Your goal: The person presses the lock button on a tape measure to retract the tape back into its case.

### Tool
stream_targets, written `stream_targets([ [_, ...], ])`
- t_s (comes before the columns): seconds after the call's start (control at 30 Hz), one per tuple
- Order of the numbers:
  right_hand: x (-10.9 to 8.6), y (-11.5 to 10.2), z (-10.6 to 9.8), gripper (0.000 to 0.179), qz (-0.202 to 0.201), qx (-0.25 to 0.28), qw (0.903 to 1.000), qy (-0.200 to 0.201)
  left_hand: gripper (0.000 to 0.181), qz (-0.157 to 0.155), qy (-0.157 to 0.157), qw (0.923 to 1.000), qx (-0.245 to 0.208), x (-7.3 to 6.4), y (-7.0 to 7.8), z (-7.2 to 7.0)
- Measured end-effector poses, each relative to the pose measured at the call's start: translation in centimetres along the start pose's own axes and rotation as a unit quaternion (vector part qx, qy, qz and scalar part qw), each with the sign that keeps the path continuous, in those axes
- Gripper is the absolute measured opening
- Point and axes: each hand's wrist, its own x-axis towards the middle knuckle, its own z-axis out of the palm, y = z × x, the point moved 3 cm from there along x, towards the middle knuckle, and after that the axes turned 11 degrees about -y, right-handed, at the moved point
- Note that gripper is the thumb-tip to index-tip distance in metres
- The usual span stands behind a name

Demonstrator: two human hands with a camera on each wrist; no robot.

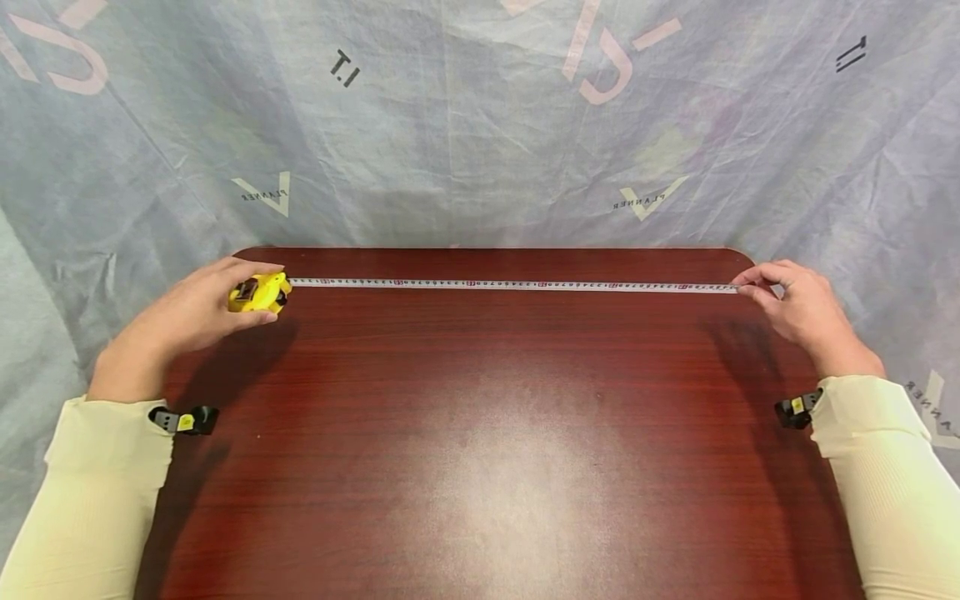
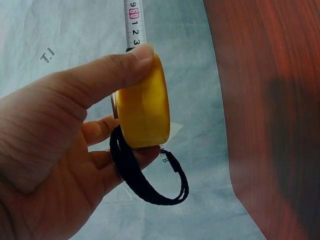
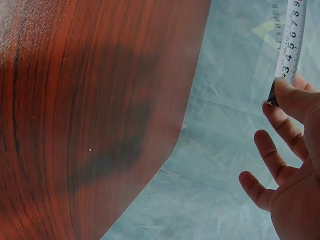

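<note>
A yellow tape measure is gripped between the thumb and fingers of my left hand, near the far left of the table. Its white blade stretches straight across to the right, close to the table's back edge. My right hand pinches the blade's end between thumb and index finger. In the right wrist view the dark metal end hook shows beside the thumb, with the other fingers spread loosely. A black wrist strap hangs in a loop from the case in the left wrist view, where the blade reads just past 60.
The reddish-brown wooden table has rounded far corners. Behind it hangs a grey printed cloth, which also drops past both sides. A small black camera sits at each sleeve cuff. Arm shadows fall on the tabletop.
</note>
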Motion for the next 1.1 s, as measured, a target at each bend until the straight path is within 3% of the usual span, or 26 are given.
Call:
stream_targets([
  [0.63,0.03,0.32,0.02,0.01,0.013,0.004,0.9998,-0.018,0.041,0.032,0.005,0.9993,0.02,-0.03,0.42,0.15],
  [0.87,0.04,0.28,-0.03,0.011,0.003,-0.004,0.9999,-0.011,0.038,0.047,0.014,0.9985,0.026,-0.09,0.59,0.36],
  [1.1,0.1,0.1,-0.04,0.01,0.005,0.001,0.9999,-0.016,0.038,0.041,0.011,0.9986,0.029,-0.17,0.57,0.42],
])
